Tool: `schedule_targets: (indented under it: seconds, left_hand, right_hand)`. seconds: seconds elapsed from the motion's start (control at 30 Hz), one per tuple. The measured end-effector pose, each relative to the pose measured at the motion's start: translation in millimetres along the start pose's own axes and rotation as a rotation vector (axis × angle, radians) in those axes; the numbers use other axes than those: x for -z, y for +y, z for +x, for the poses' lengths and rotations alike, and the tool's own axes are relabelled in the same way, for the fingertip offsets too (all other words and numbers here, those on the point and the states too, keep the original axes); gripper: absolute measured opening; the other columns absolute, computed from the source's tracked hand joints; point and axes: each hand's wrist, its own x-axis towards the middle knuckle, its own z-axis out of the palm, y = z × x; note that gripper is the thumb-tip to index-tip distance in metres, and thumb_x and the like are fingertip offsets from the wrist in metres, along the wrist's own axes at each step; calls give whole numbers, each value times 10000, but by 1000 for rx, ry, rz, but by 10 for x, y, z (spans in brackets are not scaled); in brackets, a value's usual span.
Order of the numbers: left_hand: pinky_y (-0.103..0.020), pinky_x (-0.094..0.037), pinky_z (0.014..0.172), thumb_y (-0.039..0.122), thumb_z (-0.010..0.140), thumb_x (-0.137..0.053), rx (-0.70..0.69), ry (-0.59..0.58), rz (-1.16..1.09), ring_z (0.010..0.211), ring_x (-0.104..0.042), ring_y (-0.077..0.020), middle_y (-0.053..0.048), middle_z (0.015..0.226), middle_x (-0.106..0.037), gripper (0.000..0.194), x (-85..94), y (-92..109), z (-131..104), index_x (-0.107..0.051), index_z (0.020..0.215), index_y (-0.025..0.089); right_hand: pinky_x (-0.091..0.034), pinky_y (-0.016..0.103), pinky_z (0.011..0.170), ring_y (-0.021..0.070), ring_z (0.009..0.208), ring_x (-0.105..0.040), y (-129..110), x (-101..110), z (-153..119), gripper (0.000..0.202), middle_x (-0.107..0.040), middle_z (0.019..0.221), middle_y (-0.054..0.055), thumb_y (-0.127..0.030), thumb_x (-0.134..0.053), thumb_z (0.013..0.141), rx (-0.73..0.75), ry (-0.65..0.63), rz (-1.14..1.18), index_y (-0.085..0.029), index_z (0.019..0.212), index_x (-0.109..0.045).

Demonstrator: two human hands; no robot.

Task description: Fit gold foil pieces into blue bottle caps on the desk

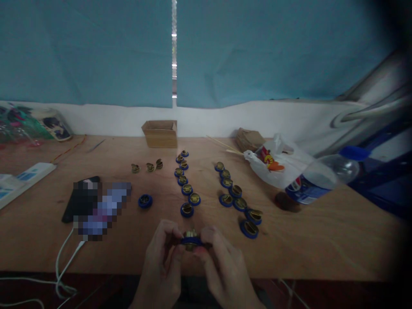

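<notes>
Near the table's front edge, my left hand point(162, 257) and my right hand point(222, 262) pinch a blue ring with a brass-coloured part point(191, 241) between them, one hand at each side. Beyond them, several blue-and-brass pieces point(187, 189) form a crooked line in the middle of the table. A second line of such pieces point(240, 204) runs to the right. One blue ring with a dark centre point(145, 201) lies left of my hands. Farther back are a few loose brass pieces point(150, 167).
An open cardboard box point(161, 138) stands at the back. On the right are a plastic bag point(289, 165) and a tilted bottle point(309, 186). Phones point(72, 206), white cables point(61, 257) and a power strip point(30, 178) lie left on the wooden table point(322, 249).
</notes>
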Motion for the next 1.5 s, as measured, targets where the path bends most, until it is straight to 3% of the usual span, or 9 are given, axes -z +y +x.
schedule_targets:
  seconds: [0.1,0.2,0.37,0.6,1.0,1.13,1.23,1.37,1.5]
  left_hand:
    - [-176,-515,653,189,925,-485,51,38,-46,751,-602,-127,4,836,-546,83,-6,15,6,-509,951,264]
    - [-178,-524,701,212,915,-527,134,48,-111,806,-633,-129,2,859,-594,57,-25,57,2,-528,959,247]
    - [-191,-524,684,287,895,-577,293,36,-226,723,-637,-114,5,824,-632,90,-53,81,-23,-529,933,220]
    - [-158,-442,460,400,855,-606,431,-19,-206,521,-533,-88,29,664,-601,214,-32,75,6,-517,899,211]
    - [-165,-451,427,347,842,-621,368,86,-250,507,-562,-79,21,786,-620,240,-112,6,9,-473,987,228]
    - [-243,-552,602,343,854,-610,352,60,-172,652,-650,-121,-54,1044,-657,312,-44,-15,-1,-507,1123,224]
    - [-277,-564,677,383,893,-550,398,14,-94,740,-676,-164,-64,997,-690,315,5,-45,-19,-526,1155,211]
    - [-292,-559,723,393,931,-476,392,-132,-67,773,-682,-183,-56,878,-704,297,-6,-34,-35,-586,1120,192]
    - [-300,-532,854,342,922,-505,350,-154,-99,958,-670,-196,-87,1095,-688,242,-42,-13,-34,-600,1092,200]
  right_hand:
    - [-471,241,607,154,673,-627,-26,-3,21,56,-616,784,-2,-258,-462,969,-14,9,-66,-230,929,-492]
    - [-446,240,544,154,606,-635,-38,-9,52,240,-635,701,-1,-346,-361,1011,-7,25,-173,-214,862,-495]
    - [-391,244,497,151,514,-619,10,-57,46,380,-632,599,10,-330,-275,1035,59,81,-318,-198,774,-517]
    - [-315,232,464,97,441,-542,46,-136,-32,349,-543,527,-25,-242,-390,1000,3,94,-112,-194,668,-488]
    - [-311,215,433,93,425,-518,126,-204,-15,380,-477,503,-47,-274,-393,988,-196,67,56,-206,617,-444]
    - [-375,218,461,126,481,-586,174,-186,-46,301,-573,564,-23,-271,-396,986,-156,165,-16,-208,712,-505]
    - [-441,221,529,149,579,-648,216,-167,-56,214,-651,667,-4,-237,-386,989,-87,216,-77,-211,853,-550]
    - [-507,240,616,167,709,-673,266,-183,-62,191,-675,804,18,-172,-373,974,-35,143,-114,-227,983,-556]
    - [-556,302,705,197,828,-670,303,-196,-99,336,-665,959,63,-73,-373,903,-8,47,-161,-225,1136,-560]
